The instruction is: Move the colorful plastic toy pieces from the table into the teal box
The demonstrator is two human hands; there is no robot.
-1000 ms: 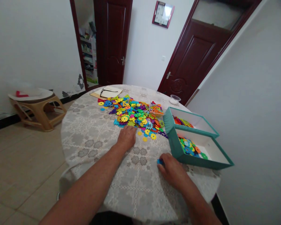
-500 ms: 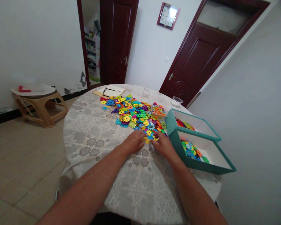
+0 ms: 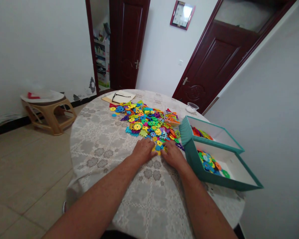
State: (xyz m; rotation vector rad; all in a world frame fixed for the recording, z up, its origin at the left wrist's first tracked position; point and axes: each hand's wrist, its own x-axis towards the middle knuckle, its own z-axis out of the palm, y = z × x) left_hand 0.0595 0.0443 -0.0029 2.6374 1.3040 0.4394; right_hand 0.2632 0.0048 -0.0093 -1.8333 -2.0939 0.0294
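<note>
A heap of colourful flat plastic gear-shaped pieces lies spread over the table. At its near edge rests my left hand, with its fingers toward the heap and its thumb apart, pointing right beside a yellow piece. Across a small gap, my right hand touches the same edge. Its thumb and fingers are apart, with yellow pieces close by them. Between the two hands lie blue and yellow pieces. My fingertips are partly hidden, and I see no piece lifted in either hand.
A teal two-part box at the right holds more pieces. Behind the heap stand a small clear tub of pieces and a clear bowl. Eyeglasses lie on paper at the far left. A stool stands beyond the round table.
My hands have shifted slightly at the heap's near edge, and the left fingers lie further forward. The yellow piece between the hands is more covered. The whole view has moved a little.
</note>
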